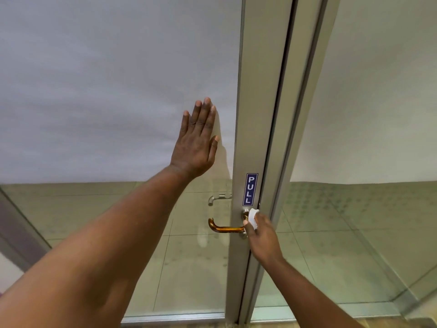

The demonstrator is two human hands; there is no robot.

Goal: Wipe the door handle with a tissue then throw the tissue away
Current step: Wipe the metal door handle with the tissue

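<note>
the wiping step is judged to be under way, not finished. the tissue (253, 217), a small white wad, is clamped in the right hand (261, 235) and is pressed against the handle (224, 228) at its root, where the lever meets the door frame (255, 114). the copper-coloured lever runs out from there toward 9 o'clock and ends in an upturned hook; that whole length is left bare of the tissue, so whether it has been wiped cannot be told. the left hand (197, 143) is laid flat and open against the frosted glass (106, 91), at about 11 o'clock from the handle and well apart from it, apparently to steady the door. a blue "pull" sign (250, 189) is seen on the frame just above the tissue at 12 o'clock. the throwing away is not yet begun, and no bin is seen in the view.
</note>
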